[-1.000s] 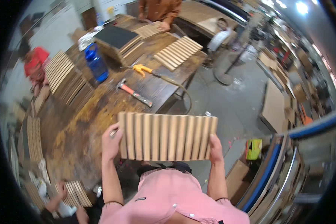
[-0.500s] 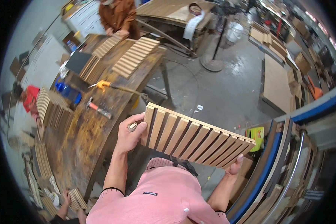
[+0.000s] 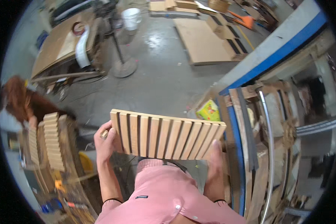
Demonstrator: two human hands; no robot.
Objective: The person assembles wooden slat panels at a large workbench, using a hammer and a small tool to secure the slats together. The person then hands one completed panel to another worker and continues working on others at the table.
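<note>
A slatted wooden panel, with pale strips spaced over a dark backing, is held up in front of my body. My left hand grips its left end, the thumb on the front side. A small piece of wood also pokes out between the thumb and fingers of that hand. At the other end, my right hand grips the panel's lower right corner; it is somewhat blurred, and its fingers are hidden behind the panel.
To the left is a worn wooden workbench with another slatted panel on it. A person in brown stands there. Ahead are a fan stand and a white bucket. Boards lean beside a blue-edged frame on the right.
My view has swung right, so the workbench now sits at the far left. The panel stays in both hands and lies more level across my front.
</note>
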